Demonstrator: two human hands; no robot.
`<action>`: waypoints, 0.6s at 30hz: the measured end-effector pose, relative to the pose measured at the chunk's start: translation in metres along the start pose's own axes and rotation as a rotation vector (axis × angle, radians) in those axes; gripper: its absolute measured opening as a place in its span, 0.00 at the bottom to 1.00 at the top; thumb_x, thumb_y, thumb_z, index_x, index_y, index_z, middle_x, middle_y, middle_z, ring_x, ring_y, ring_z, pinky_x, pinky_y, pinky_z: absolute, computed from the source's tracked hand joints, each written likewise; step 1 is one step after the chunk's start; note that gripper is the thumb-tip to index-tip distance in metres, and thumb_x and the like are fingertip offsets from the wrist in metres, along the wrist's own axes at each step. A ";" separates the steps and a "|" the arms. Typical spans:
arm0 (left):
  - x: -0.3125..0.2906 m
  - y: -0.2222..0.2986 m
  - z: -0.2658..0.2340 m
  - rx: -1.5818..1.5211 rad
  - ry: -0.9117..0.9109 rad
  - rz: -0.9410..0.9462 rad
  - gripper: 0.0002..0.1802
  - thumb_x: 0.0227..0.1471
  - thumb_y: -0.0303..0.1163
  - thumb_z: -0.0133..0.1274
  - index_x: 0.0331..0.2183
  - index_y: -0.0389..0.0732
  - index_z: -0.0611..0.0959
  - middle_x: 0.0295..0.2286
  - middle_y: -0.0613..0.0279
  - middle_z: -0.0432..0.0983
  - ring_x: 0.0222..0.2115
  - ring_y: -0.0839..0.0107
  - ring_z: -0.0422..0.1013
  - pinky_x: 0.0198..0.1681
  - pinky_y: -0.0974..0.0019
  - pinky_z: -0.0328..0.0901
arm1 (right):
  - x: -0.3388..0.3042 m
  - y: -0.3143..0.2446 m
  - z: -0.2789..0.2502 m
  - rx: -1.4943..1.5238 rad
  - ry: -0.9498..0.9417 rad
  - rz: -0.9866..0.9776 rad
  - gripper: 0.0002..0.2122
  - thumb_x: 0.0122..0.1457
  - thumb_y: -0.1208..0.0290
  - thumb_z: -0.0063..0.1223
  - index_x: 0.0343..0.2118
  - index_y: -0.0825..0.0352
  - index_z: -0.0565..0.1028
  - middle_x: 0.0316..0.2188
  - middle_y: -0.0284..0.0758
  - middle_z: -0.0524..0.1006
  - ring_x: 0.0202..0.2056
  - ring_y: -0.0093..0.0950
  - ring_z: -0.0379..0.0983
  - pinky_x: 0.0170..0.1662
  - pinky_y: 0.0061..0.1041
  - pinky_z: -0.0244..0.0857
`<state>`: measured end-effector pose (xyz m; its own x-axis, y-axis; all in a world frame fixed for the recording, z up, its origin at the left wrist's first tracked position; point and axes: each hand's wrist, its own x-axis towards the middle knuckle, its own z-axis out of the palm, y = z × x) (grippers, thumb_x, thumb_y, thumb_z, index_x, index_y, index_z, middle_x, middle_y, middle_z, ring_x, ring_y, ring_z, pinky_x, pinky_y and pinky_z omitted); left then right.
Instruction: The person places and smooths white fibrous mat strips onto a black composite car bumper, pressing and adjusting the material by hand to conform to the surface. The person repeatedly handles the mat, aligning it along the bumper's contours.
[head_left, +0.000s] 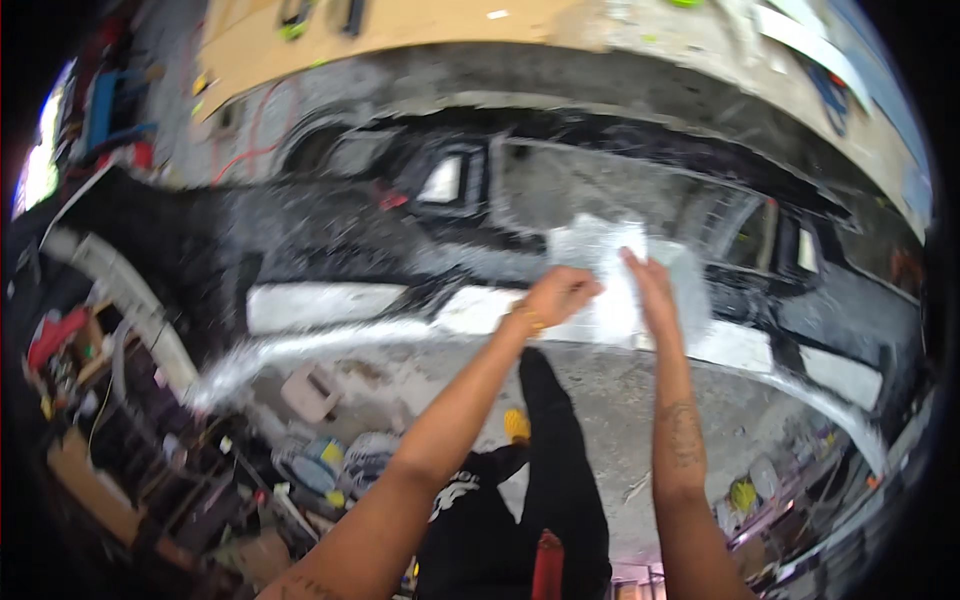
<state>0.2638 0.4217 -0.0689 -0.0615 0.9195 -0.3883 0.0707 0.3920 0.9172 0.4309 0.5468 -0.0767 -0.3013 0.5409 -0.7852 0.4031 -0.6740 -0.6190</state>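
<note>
A long black car bumper (330,225) lies across the view in front of me, with openings in its upper part. White rectangular patches (330,305) run along its near side, above a frayed white fibrous edge (300,350). Over its middle is a sheet of white fibreglass mat (615,305) with ragged edges. My left hand (563,297), with a bracelet at the wrist, is closed in a pinch at the mat's left part. My right hand (655,290) grips the mat's right part, its fingers pointing away from me. Blur hides the exact fingertip contact.
Tan cardboard (400,35) lies beyond the bumper, near a red hose (255,135). Clutter and bins (310,465) crowd the lower left; more items (745,490) lie lower right. A pinkish plastic piece (311,392) rests on the concrete floor (600,410).
</note>
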 end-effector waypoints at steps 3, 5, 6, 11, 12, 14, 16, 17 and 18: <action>-0.006 0.029 0.001 0.017 0.022 -0.035 0.21 0.58 0.42 0.54 0.23 0.34 0.80 0.17 0.52 0.73 0.18 0.62 0.68 0.26 0.58 0.62 | -0.012 -0.023 0.011 -0.013 -0.032 -0.038 0.13 0.60 0.62 0.61 0.33 0.70 0.81 0.26 0.29 0.80 0.25 0.16 0.70 0.30 0.20 0.65; -0.014 0.027 -0.003 -0.025 0.050 -0.062 0.22 0.58 0.41 0.55 0.22 0.33 0.80 0.15 0.55 0.74 0.16 0.68 0.66 0.24 0.61 0.61 | -0.003 -0.013 0.019 -0.049 -0.012 -0.098 0.12 0.60 0.63 0.61 0.33 0.69 0.81 0.26 0.27 0.79 0.25 0.14 0.67 0.30 0.19 0.61; -0.023 0.021 -0.005 -0.121 0.114 -0.059 0.23 0.58 0.41 0.55 0.20 0.32 0.79 0.15 0.55 0.74 0.15 0.69 0.66 0.23 0.62 0.61 | -0.003 -0.012 0.030 -0.054 -0.017 -0.100 0.12 0.60 0.63 0.61 0.33 0.69 0.81 0.26 0.26 0.78 0.25 0.14 0.67 0.31 0.18 0.60; -0.059 0.044 -0.025 -0.103 0.310 -0.203 0.21 0.59 0.40 0.54 0.22 0.33 0.83 0.14 0.62 0.76 0.16 0.78 0.69 0.22 0.68 0.64 | -0.001 0.008 0.064 0.124 0.287 -0.076 0.12 0.58 0.62 0.63 0.27 0.67 0.78 0.19 0.23 0.70 0.21 0.16 0.61 0.27 0.22 0.56; -0.073 0.041 -0.030 -0.129 0.365 -0.222 0.21 0.59 0.40 0.54 0.22 0.33 0.83 0.15 0.62 0.76 0.16 0.78 0.69 0.22 0.68 0.64 | 0.002 0.014 0.072 0.201 0.352 -0.051 0.11 0.59 0.63 0.62 0.28 0.66 0.78 0.18 0.23 0.68 0.21 0.17 0.61 0.28 0.23 0.57; -0.100 0.032 -0.035 -0.175 0.457 -0.243 0.20 0.60 0.39 0.54 0.23 0.34 0.83 0.15 0.63 0.76 0.17 0.79 0.68 0.23 0.68 0.63 | 0.043 0.042 0.038 0.292 0.479 0.001 0.21 0.60 0.59 0.61 0.17 0.55 0.61 0.15 0.23 0.58 0.16 0.18 0.50 0.20 0.25 0.49; -0.133 0.013 -0.043 -0.235 0.541 -0.272 0.17 0.61 0.37 0.54 0.25 0.34 0.82 0.17 0.65 0.75 0.19 0.80 0.68 0.25 0.69 0.63 | 0.062 0.044 -0.007 -0.439 0.472 -0.007 0.17 0.69 0.59 0.43 0.35 0.67 0.78 0.21 0.33 0.64 0.23 0.24 0.60 0.33 0.34 0.64; -0.131 0.020 -0.046 -0.273 0.562 -0.154 0.18 0.61 0.37 0.54 0.25 0.34 0.81 0.17 0.66 0.74 0.19 0.80 0.67 0.25 0.69 0.63 | 0.080 0.050 -0.090 -0.342 0.397 -0.101 0.18 0.66 0.53 0.47 0.38 0.66 0.77 0.21 0.30 0.63 0.25 0.23 0.60 0.34 0.35 0.62; -0.175 0.001 -0.069 -0.237 0.595 -0.226 0.18 0.61 0.38 0.54 0.25 0.34 0.81 0.16 0.67 0.73 0.19 0.80 0.65 0.25 0.69 0.62 | 0.065 0.039 -0.021 0.021 0.349 0.061 0.28 0.58 0.42 0.54 0.44 0.68 0.76 0.26 0.32 0.70 0.29 0.26 0.65 0.35 0.37 0.63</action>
<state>0.2055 0.2593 0.0057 -0.5916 0.6162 -0.5200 -0.2246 0.4934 0.8403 0.4454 0.5658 -0.1518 0.0379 0.6364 -0.7704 0.3927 -0.7184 -0.5741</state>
